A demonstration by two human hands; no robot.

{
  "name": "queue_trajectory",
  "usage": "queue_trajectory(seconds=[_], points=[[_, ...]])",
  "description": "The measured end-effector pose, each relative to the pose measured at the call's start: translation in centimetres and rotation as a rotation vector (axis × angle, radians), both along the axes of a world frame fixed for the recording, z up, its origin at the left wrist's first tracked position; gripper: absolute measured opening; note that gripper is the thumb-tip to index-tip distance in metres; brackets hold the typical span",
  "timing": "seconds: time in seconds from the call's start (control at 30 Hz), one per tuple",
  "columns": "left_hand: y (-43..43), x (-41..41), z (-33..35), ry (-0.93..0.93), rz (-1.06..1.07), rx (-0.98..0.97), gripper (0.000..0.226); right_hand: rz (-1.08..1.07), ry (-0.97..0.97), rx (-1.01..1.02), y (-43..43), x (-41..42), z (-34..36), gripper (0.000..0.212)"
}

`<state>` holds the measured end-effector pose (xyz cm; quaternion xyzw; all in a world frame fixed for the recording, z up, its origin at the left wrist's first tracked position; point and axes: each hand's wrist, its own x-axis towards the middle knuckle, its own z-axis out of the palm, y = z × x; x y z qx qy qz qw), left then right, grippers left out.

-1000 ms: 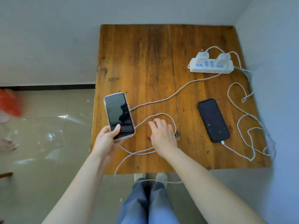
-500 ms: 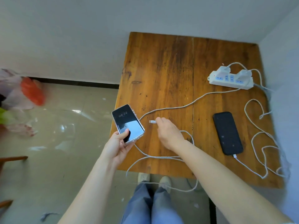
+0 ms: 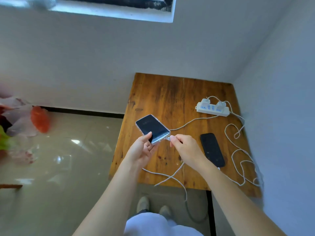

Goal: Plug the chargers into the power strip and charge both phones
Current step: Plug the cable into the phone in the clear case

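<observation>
White cable plug had come right up to the bottom edge of the cased phone, where half a second before it had been held well apart from it, over the bare wood. The phone had also been turned so that its lower end faced the plug, and its screen, lit a moment earlier, now looked dark. That closing of the gap suggested the insertion was the step in hand, with only a final push and alignment left; whether the plug had already entered the port could not be told.

The left hand was closed around the phone's lower end, thumb across the glass and fingers beneath, holding it tilted above the table. The right hand was pinched shut on the plug, thumb and forefinger at its tip, the other fingers curled in.

From that hand the white cable ran across the wood to the power strip near the far right corner, where two white chargers sat plugged in. The second phone lay flat and dark just right of the right wrist, its own cable apparently attached at its near end and trailing in loops along the wall. That half of the job seemed done.
</observation>
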<state>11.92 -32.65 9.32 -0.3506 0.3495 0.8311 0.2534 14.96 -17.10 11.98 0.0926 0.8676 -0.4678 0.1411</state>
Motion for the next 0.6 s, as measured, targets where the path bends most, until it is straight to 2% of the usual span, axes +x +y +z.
queue_trajectory(seconds=[0.27,0.43,0.6], points=[[1.0,0.9,2.3,0.075,-0.037,0.055,0.044,-0.051,0.018,-0.039,0.8,1.9,1.5,0.037],[1.2,0.9,3.3,0.114,-0.072,0.037,0.042,-0.054,0.200,0.056,0.6,2.5,2.5,0.018],[1.4,0.8,3.6,0.131,-0.090,0.013,0.042,-0.058,0.292,0.133,0.3,2.6,2.8,0.022]])
